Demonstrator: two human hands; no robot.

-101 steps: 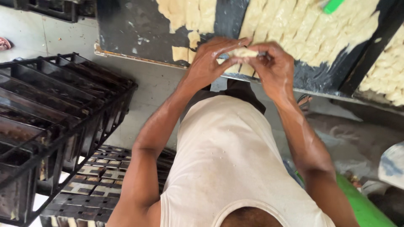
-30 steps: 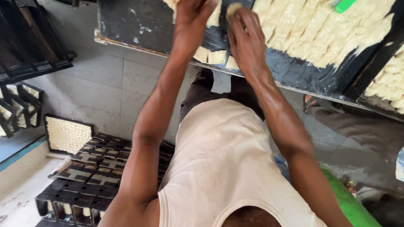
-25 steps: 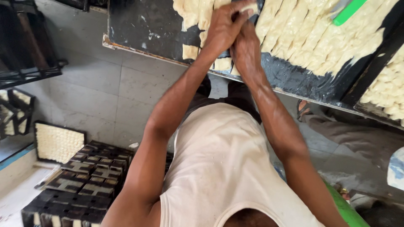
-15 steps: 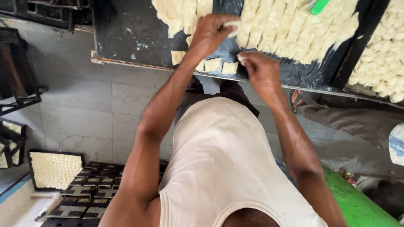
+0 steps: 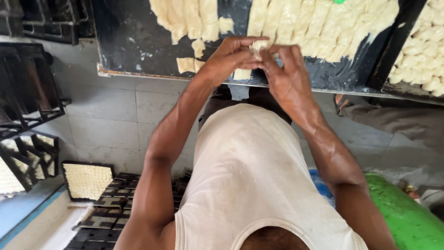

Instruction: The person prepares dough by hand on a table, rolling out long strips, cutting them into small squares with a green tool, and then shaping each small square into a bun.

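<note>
The dark surface (image 5: pixel 138 41) spans the top of your view, dusted pale in patches, its near edge running just above your chest; long strips of pale dough (image 5: pixel 323 28) lie side by side across it, and a second black tray (image 5: pixel 397 46) at the right carries more pale dough pieces (image 5: pixel 425 51). Below the surface, the grey tiled floor (image 5: pixel 111 115) shows on your left; black metal racks (image 5: pixel 27 88) stand at the far left, and a stack of black moulded trays (image 5: pixel 115 203) sits low beside your left arm, with a square tray of small pale pieces (image 5: pixel 87 179) just beside it; a green rounded object (image 5: pixel 407 217) lies at the lower right. Your left hand (image 5: pixel 229 58) and right hand (image 5: pixel 284 69) meet over the near edge of the surface; both sets of fingers are pinched together on one small piece of dough (image 5: pixel 257 45), which sits between your fingertips, above the surface and close to the strips; a few small cut dough scraps (image 5: pixel 187 65) lie on the surface just left of your left hand.
</note>
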